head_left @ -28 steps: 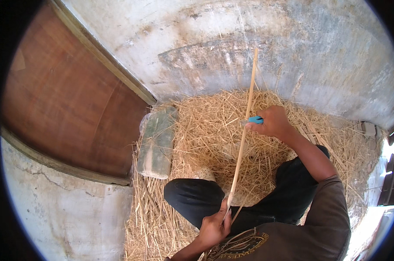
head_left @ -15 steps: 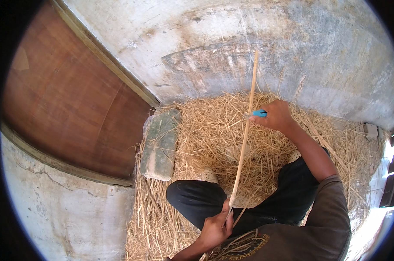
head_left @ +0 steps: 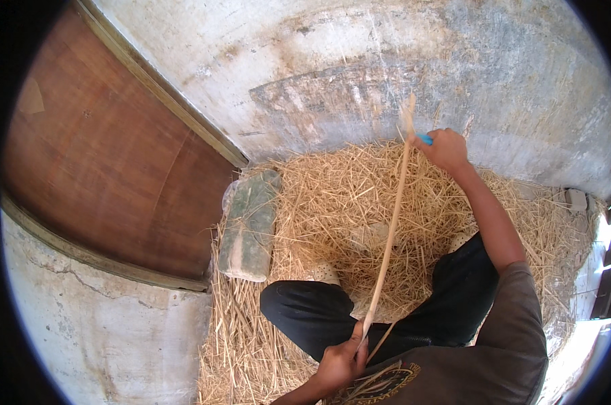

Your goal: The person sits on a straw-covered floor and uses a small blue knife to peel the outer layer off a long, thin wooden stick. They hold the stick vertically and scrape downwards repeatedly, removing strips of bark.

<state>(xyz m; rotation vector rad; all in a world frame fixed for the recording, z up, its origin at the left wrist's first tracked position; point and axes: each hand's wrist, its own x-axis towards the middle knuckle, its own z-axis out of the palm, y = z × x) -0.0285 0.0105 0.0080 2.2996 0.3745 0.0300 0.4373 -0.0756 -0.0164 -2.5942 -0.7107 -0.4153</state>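
Observation:
A long, pale strip [head_left: 390, 236], apparently bamboo or wood, slants up and away from my lap. My left hand [head_left: 341, 364] is closed round its near end, where a greyish, flat piece [head_left: 364, 335] shows by the fingers. Up near the far end, my right hand [head_left: 447, 150] is closed on a small blue-handled knife [head_left: 424, 139], held against the strip; its blade is hard to make out. Past the knife, the strip's tip [head_left: 408, 111] looks blurred and frayed. A thin sliver [head_left: 381, 343] slopes across my lap beside the left hand.
Loose straw-like shavings [head_left: 332, 202] cover the floor between and around my legs. A wrapped greenish block [head_left: 250, 226] lies left of them. Beyond rises a stained wall [head_left: 359, 74]; a brown wooden panel [head_left: 116, 148] is at the left. A small grey block [head_left: 575, 201] sits far right.
My right hand has moved up and away with the knife, toward the strip's far end. The strip has tilted slightly right, and my left hand has shifted a little to the right.

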